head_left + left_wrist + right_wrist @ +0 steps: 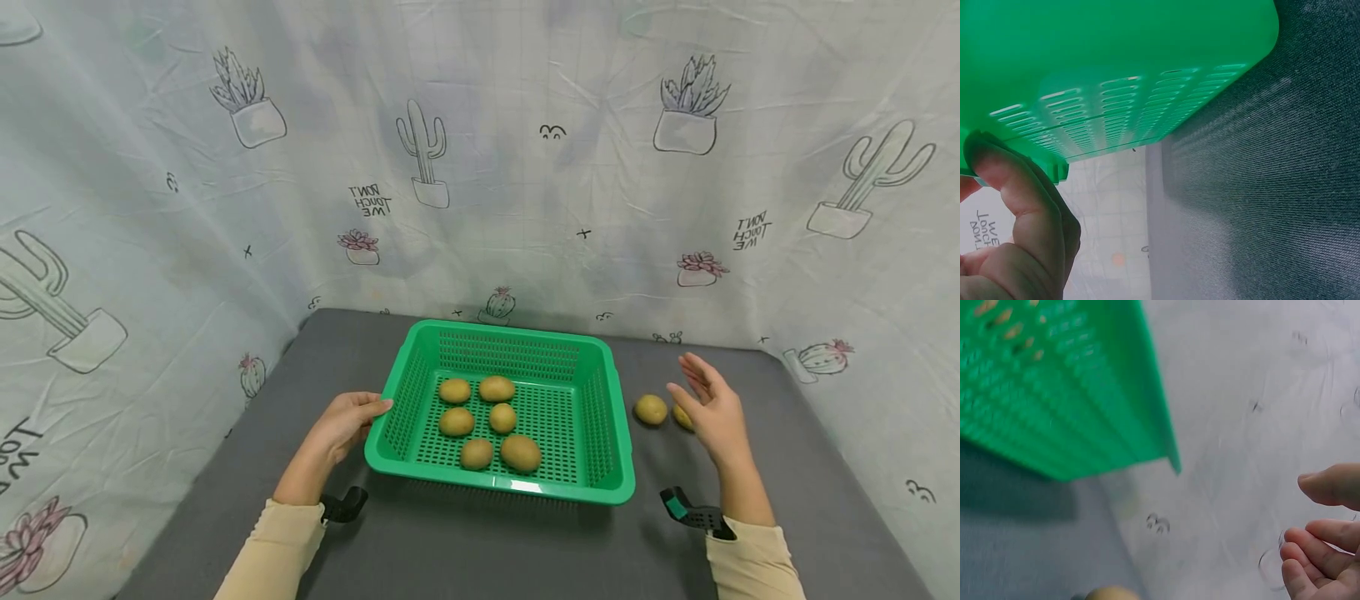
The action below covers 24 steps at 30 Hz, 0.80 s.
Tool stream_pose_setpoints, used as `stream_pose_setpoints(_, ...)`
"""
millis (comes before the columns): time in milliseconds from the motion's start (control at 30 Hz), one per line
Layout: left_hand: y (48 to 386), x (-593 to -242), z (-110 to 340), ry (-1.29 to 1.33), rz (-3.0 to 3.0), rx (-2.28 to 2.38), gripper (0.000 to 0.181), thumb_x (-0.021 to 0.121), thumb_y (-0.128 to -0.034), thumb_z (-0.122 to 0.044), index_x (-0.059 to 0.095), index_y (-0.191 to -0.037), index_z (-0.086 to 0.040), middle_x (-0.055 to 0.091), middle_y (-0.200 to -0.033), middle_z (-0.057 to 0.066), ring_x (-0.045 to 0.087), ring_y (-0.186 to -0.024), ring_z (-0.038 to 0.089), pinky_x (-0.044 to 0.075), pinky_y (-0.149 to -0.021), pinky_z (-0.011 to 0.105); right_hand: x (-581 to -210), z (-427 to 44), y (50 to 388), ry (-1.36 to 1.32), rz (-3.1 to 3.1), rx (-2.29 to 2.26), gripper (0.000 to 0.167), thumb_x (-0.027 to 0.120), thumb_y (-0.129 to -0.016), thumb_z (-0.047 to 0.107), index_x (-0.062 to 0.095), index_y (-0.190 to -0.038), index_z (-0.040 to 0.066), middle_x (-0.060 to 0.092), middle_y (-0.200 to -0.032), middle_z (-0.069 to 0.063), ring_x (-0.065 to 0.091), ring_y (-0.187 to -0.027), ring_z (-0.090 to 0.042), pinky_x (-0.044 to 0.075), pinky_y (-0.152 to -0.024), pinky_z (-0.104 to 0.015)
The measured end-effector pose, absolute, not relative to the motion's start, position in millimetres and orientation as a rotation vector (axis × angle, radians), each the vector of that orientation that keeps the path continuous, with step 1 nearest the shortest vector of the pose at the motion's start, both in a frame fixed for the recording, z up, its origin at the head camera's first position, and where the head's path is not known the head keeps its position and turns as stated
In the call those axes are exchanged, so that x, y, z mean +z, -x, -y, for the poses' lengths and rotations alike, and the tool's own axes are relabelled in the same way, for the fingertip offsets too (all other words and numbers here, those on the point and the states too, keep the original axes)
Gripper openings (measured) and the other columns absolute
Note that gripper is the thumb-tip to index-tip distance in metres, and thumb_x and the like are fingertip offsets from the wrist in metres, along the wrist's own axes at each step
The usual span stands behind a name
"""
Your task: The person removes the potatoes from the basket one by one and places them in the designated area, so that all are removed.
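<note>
Head view: basket (pixel 450 473), long axis crosswise

The basket (pixel 570 492) is green, rectangular, slotted, opening upward. Six yellow-brown potatoes (pixel 457 422) lie loose inside the basket. Two further potatoes (pixel 650 410) lie outside, near the basket's right wall, one partly hidden.

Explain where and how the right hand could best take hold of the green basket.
Likely best: grip the green basket midway along its right rim, the right hand coming from the right, fingers under, thumb on top. The rim juts outward as a lip, and the left hand holds the opposite rim, so both ends should be supported.
</note>
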<state>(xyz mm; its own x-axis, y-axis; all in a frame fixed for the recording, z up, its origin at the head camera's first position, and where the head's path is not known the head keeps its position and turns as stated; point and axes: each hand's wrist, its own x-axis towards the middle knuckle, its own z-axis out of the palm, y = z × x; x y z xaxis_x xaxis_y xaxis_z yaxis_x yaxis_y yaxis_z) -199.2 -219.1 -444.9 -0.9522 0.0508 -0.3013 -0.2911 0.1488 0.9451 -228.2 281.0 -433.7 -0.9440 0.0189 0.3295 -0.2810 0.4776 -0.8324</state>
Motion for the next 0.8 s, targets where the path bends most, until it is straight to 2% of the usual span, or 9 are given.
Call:
stream_pose_setpoints(67, 199, -445, 219, 0.242, -2.167, 1.883, 0.049, 0.054, -0.0978, -0.019, 0.042, -0.132, 0.013, 0.062, -0.098, 0.005, 0.063, -0.078, 0.009, 0.053, -0.072, 0.027, -429, -275, 228, -0.285, 2.394, 1.464, 0.061, 0.062, -0.093, 0.011, 0.033, -0.145, -0.002, 0.041, -0.139, -0.028, 0.041, -0.123, 0.003, 0.033, -0.098, -0.005)
stream_pose_setpoints(200, 199, -446, 219, 0.235, -2.172, 1.88, 0.05, 0.054, -0.0979, -0.019, 0.041, -0.133, 0.014, 0.062, -0.1, 0.006, 0.062, -0.079, 0.009, 0.053, -0.072, 0.027, -422, -266, 229, -0.4, 2.33, 1.462, 0.059, 0.064, -0.09, 0.004, 0.037, -0.143, -0.003, 0.043, -0.136, -0.028, 0.041, -0.119, 0.008, 0.033, -0.098, -0.006)
stream_pose_setpoints(400, 200, -446, 219, 0.227, -2.182, 1.873, 0.053, 0.054, -0.0982, -0.02, 0.038, -0.136, 0.014, 0.061, -0.105, 0.009, 0.062, -0.08, 0.009, 0.053, -0.073, 0.027, -411, -251, 230, -0.533, 2.282, 1.463, 0.056, 0.064, -0.088, -0.002, 0.041, -0.139, -0.004, 0.047, -0.133, -0.028, 0.043, -0.119, 0.008, 0.034, -0.098, -0.007)
stream_pose_setpoints(600, 199, -445, 219, 0.218, -2.174, 1.883, 0.051, 0.054, -0.0981, -0.02, 0.04, -0.134, 0.013, 0.062, -0.103, 0.009, 0.063, -0.079, 0.01, 0.053, -0.072, 0.027, -403, -237, 232, -0.654, 2.269, 1.467, 0.05, 0.062, -0.088, -0.006, 0.046, -0.135, -0.006, 0.05, -0.129, -0.03, 0.047, -0.117, 0.007, 0.036, -0.097, -0.009)
stream_pose_setpoints(800, 198, -446, 219, 0.21, -2.164, 1.898, 0.048, 0.054, -0.098, -0.019, 0.043, -0.132, 0.013, 0.064, -0.099, 0.007, 0.064, -0.078, 0.009, 0.054, -0.072, 0.027, -399, -226, 238, -0.806, 2.267, 1.536, 0.042, 0.06, -0.088, -0.008, 0.05, -0.129, -0.008, 0.055, -0.124, -0.02, 0.052, -0.115, 0.001, 0.04, -0.096, -0.012)
